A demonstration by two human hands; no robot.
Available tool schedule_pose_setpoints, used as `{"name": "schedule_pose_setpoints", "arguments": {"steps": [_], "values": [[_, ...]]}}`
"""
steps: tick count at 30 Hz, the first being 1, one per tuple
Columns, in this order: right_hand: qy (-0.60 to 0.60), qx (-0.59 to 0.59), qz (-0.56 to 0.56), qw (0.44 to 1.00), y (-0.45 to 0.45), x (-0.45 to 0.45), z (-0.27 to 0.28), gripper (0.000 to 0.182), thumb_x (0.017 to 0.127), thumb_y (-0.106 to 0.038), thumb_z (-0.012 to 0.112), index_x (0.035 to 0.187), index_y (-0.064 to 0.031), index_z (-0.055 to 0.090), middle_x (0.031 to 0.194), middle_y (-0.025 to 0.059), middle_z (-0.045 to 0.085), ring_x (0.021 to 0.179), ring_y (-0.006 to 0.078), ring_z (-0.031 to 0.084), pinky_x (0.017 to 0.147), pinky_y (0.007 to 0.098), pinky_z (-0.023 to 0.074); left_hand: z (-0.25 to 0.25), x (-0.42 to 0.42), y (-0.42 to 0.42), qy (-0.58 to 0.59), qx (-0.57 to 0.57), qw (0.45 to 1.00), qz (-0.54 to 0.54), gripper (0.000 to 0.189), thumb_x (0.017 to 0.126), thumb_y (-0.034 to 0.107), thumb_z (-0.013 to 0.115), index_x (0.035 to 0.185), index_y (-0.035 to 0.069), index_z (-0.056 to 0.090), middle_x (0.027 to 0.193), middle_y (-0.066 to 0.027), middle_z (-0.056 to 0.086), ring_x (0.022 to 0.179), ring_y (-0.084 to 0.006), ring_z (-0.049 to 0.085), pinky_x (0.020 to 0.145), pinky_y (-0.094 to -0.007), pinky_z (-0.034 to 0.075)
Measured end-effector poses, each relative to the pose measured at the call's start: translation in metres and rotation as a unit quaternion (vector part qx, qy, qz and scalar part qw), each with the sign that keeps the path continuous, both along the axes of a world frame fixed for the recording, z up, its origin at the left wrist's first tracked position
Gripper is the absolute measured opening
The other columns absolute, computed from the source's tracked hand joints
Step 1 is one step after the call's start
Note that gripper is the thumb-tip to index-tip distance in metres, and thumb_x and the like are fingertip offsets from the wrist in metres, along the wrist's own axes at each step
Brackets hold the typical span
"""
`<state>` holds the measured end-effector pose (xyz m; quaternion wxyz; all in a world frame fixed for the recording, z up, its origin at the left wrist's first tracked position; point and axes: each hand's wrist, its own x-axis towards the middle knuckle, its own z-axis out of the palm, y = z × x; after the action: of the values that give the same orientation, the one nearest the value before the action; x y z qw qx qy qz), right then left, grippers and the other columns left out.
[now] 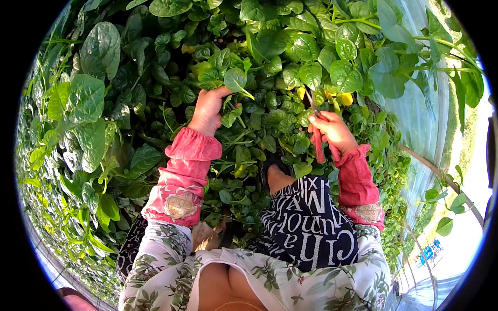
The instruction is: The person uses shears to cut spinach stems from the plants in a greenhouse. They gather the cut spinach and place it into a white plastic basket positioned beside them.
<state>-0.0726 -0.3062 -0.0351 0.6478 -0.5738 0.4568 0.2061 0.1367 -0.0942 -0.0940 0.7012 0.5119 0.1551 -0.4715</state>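
My left hand [210, 108] is closed around a bunch of cut leafy shoots [221, 72], whose broad green leaves rise above the fingers and whose stems stick out below. In my right hand [332, 130] are scissors with red handles [318, 144]; their metal blades point up among the leaves, near a few yellow leaves [345, 98]. The blades look nearly together. Dense low green plants [272, 120] lie between the two hands. Pink sleeve covers reach to both wrists.
Large-leaved plants [93, 109] crowd the left side. Vines hang at the upper right before clear plastic sheeting [418, 93]. A curved pole [443, 175] crosses the right side. My shoe [272, 167] stands among the plants.
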Motion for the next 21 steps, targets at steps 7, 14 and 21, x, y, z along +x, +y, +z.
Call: {"name": "schedule_pose_setpoints", "arguments": {"steps": [7,14,21], "values": [[-0.09,-0.173,-0.012,0.981,-0.017,0.029,-0.026,0.029,0.088,-0.029,0.059,0.1,-0.0022,0.055,0.079,0.003,0.057,0.06,0.0124,0.055,0.053,0.0258,0.0435,-0.004,-0.011,0.006,-0.008,-0.025,0.999,0.018,0.031,0.074,0.002,0.065,0.104,0.001,0.057,0.093,-0.0077,0.064,0.077,-0.0176,0.062,0.061,-0.031,0.052],[-0.087,-0.305,0.154,0.936,-0.018,0.035,-0.057,0.035,0.082,-0.035,0.063,0.09,-0.0023,0.056,0.073,0.0114,0.056,0.061,0.0197,0.049,0.06,0.0345,0.0417,0.062,-0.043,-0.012,-0.578,-0.068,0.796,-0.164,0.063,0.072,0.0,0.062,0.13,0.004,0.037,0.095,-0.0136,0.062,0.081,-0.0296,0.061,0.075,-0.0358,0.05],[-0.044,-0.333,0.247,0.909,-0.006,0.037,-0.029,0.037,0.08,-0.026,0.064,0.101,0.0032,0.057,0.084,0.0149,0.062,0.072,0.0309,0.059,0.069,0.0373,0.0458,0.031,-0.019,-0.096,-0.669,0.232,0.553,-0.439,0.07,0.07,0.001,0.053,0.136,0.002,0.03,0.079,-0.0116,0.062,0.072,-0.0284,0.062,0.062,-0.0382,0.05]]}}
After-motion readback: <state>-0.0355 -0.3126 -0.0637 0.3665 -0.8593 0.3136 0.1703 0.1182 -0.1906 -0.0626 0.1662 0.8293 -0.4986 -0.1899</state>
